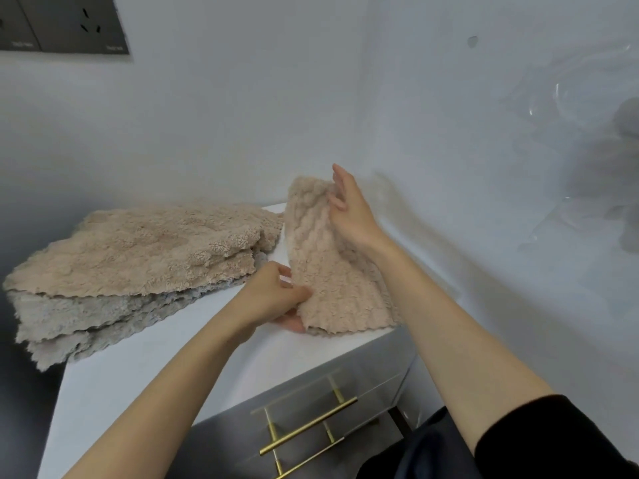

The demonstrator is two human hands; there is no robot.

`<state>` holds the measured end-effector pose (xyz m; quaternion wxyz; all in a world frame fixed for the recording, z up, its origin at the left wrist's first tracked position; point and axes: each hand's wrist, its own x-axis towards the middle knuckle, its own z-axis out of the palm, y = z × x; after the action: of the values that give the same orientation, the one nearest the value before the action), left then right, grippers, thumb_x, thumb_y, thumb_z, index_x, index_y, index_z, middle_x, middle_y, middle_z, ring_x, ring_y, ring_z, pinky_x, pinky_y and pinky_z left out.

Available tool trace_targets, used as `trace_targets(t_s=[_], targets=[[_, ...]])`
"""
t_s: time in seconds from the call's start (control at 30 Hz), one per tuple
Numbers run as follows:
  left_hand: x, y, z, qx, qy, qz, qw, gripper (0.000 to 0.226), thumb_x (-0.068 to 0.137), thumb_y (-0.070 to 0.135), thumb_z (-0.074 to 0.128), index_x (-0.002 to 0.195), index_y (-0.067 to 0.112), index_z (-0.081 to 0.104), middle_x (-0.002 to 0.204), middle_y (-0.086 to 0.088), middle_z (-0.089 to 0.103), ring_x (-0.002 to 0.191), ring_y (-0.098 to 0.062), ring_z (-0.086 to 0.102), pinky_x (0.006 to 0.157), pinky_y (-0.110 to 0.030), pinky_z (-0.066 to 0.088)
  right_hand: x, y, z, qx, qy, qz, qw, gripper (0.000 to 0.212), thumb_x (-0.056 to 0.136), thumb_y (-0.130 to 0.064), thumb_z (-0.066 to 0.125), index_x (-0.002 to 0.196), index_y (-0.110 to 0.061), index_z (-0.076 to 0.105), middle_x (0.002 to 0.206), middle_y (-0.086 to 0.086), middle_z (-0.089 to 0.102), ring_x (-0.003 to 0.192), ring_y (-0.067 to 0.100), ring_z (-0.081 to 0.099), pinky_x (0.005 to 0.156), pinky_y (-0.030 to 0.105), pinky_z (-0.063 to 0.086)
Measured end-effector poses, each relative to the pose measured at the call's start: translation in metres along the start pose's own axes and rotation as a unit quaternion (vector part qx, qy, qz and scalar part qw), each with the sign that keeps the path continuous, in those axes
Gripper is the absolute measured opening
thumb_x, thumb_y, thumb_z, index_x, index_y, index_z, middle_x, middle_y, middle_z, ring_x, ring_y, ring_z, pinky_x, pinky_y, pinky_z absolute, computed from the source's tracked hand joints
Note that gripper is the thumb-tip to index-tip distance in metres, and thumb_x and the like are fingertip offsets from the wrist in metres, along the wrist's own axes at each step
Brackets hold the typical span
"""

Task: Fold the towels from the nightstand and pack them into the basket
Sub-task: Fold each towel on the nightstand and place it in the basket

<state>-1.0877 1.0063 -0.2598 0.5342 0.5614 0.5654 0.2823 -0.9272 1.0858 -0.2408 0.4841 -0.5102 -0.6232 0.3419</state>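
White walls meet in a corner behind a white-topped nightstand (pixel 138 392), whose grey drawer fronts carry brass bar handles (pixel 307 426) at about six o'clock in the view. At eleven o'clock a dark grey socket panel (pixel 79 25) sits on the wall; small pale lettering runs along its lower edge, too blurred to read.

On the nightstand top, at nine o'clock from the hands, lies a stack of towels (pixel 138 257) – fluffy, with scalloped edges, beige on top and greyer layers below. Its left side hangs past the nightstand's edge.

Just to the three o'clock side of the stack, a beige towel (pixel 321 267) folded into a narrow strip is held up off the surface, tilted, with its lower end close above the front right corner of the top. The left hand (pixel 276 299) pinches the strip's lower left edge, thumb on the upper face and fingers curled underneath. The right hand (pixel 349 209) is at the strip's upper end, toward twelve o'clock, with its thumb and curled fingers closed on the towel's upper right edge while the index finger points straight up. Both forearms are bare; a black sleeve (pixel 553 440) covers the right upper arm at five o'clock.

At two o'clock a clear, glossy plastic shape (pixel 581 98) shows against the wall – too blurred to tell what it is.
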Motion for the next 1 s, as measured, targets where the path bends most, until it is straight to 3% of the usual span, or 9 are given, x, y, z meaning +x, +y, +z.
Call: trace_targets(t_s=[0.07, 0.2, 0.27, 0.37, 0.47, 0.57, 0.77, 0.9, 1.0], targets=[[0.0, -0.002, 0.0, 0.015, 0.01, 0.008, 1.0, 0.061, 0.087, 0.015, 0.068, 0.135, 0.007, 0.031, 0.091, -0.005, 0.06, 0.05, -0.015, 0.067, 0.05, -0.024, 0.055, -0.001, 0.005, 0.0, -0.026, -0.012, 0.007, 1.0, 0.072, 0.091, 0.014, 0.03, 0.151, -0.024, 0.018, 0.159, -0.004, 0.016, 0.14, 0.017, 0.032, 0.069, 0.014, 0.049], [-0.002, -0.011, -0.003, 0.151, 0.063, 0.076, 0.984, 0.073, 0.085, 0.025, 0.071, 0.141, 0.014, 0.024, 0.091, 0.002, 0.058, 0.053, -0.016, 0.067, 0.057, -0.027, 0.054, -0.008, 0.008, -0.009, -0.105, -0.025, 0.011, 0.994, 0.052, 0.095, 0.005, 0.039, 0.141, -0.018, 0.042, 0.144, -0.002, 0.044, 0.121, 0.015, 0.052, 0.092, 0.022, 0.046], [-0.004, -0.014, -0.003, 0.255, 0.099, 0.115, 0.955, 0.066, 0.084, 0.034, 0.069, 0.137, 0.018, 0.033, 0.101, 0.003, 0.055, 0.063, -0.013, 0.063, 0.062, -0.028, 0.05, -0.014, 0.003, -0.016, -0.146, -0.05, 0.007, 0.988, 0.042, 0.093, 0.002, 0.044, 0.129, -0.017, 0.054, 0.132, -0.003, 0.055, 0.108, 0.011, 0.057, 0.091, 0.021, 0.046], [-0.011, -0.017, -0.001, 0.339, 0.119, 0.192, 0.913, 0.043, 0.085, 0.038, 0.066, 0.124, 0.028, 0.05, 0.111, 0.004, 0.045, 0.081, -0.009, 0.052, 0.071, -0.028, 0.045, -0.031, -0.007, -0.028, -0.186, -0.102, 0.0, 0.977, 0.026, 0.091, -0.004, 0.054, 0.109, -0.019, 0.063, 0.109, -0.009, 0.062, 0.087, 0.0, 0.058, 0.071, 0.009, 0.044], [-0.015, -0.019, -0.001, 0.368, 0.093, 0.27, 0.885, 0.027, 0.088, 0.033, 0.064, 0.115, 0.03, 0.06, 0.114, 0.008, 0.044, 0.107, -0.012, 0.045, 0.088, -0.028, 0.042, -0.055, -0.016, -0.041, -0.231, -0.16, 0.007, 0.96, 0.012, 0.087, -0.014, 0.063, 0.094, -0.022, 0.068, 0.094, -0.013, 0.064, 0.082, 0.0, 0.061, 0.065, 0.007, 0.043], [-0.019, -0.021, 0.0, 0.388, 0.031, 0.29, 0.874, 0.027, 0.092, 0.033, 0.059, 0.119, 0.031, 0.062, 0.129, 0.013, 0.047, 0.122, -0.006, 0.042, 0.099, -0.025, 0.037, -0.083, -0.022, -0.052, -0.272, -0.215, 0.019, 0.938, 0.011, 0.079, -0.018, 0.071, 0.086, -0.026, 0.069, 0.085, -0.011, 0.067, 0.079, 0.004, 0.063, 0.067, 0.012, 0.046], [-0.026, -0.023, 0.0, 0.451, -0.036, 0.249, 0.856, 0.054, 0.089, 0.052, 0.056, 0.14, 0.038, 0.044, 0.151, 0.02, 0.031, 0.143, 0.001, 0.013, 0.115, -0.029, 0.025, -0.117, -0.017, -0.059, -0.4, -0.272, -0.027, 0.875, 0.02, 0.078, -0.022, 0.07, 0.096, -0.03, 0.066, 0.095, -0.009, 0.059, 0.086, 0.006, 0.052, 0.077, 0.019, 0.043], [-0.03, -0.022, 0.0, 0.493, -0.032, 0.253, 0.832, 0.054, 0.092, 0.048, 0.052, 0.143, 0.039, 0.037, 0.151, 0.022, 0.028, 0.143, 0.002, 0.014, 0.113, -0.03, 0.03, -0.128, -0.009, -0.06, -0.468, -0.247, -0.076, 0.845, 0.035, 0.08, -0.015, 0.056, 0.11, -0.032, 0.058, 0.1, -0.019, 0.045, 0.088, 0.001, 0.04, 0.068, 0.022, 0.033], [-0.031, -0.023, -0.001, 0.519, -0.01, 0.269, 0.811, 0.049, 0.093, 0.039, 0.049, 0.142, 0.04, 0.04, 0.15, 0.022, 0.031, 0.141, 0.002, 0.02, 0.109, -0.029, 0.035, -0.13, -0.004, -0.059, -0.487, -0.244, -0.101, 0.833, 0.042, 0.079, -0.005, 0.049, 0.113, -0.029, 0.055, 0.106, -0.015, 0.048, 0.093, 0.007, 0.045, 0.067, 0.024, 0.033]])
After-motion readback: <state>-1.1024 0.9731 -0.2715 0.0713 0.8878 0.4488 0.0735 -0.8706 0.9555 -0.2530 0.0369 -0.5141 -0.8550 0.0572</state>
